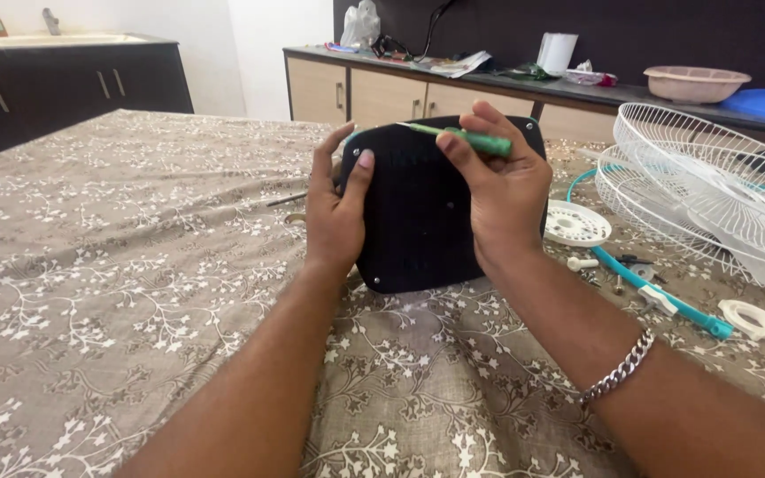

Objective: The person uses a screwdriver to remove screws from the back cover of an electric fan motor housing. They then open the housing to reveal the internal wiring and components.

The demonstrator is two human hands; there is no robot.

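Holding black fan housing point(418, 208) upright on patterned bed point(117, 265), left hand point(334, 212) wrapping its edge. Pinching green screwdriver point(471, 140) in right hand point(502, 190) grip against housing. Looking mid-disassembly: 2 white grilles point(710, 190), screws point(617, 283) already lying loose.

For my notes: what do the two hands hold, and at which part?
Both hands grip the black rounded plastic panel by its side edges; the right hand also holds the green-handled screwdriver by its handle.

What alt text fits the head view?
Two bare hands hold a black panel upright on a floral-cloth table: the left hand grips its left edge, the right hand its top right while also holding a green screwdriver. White fan guards and small parts lie at right.
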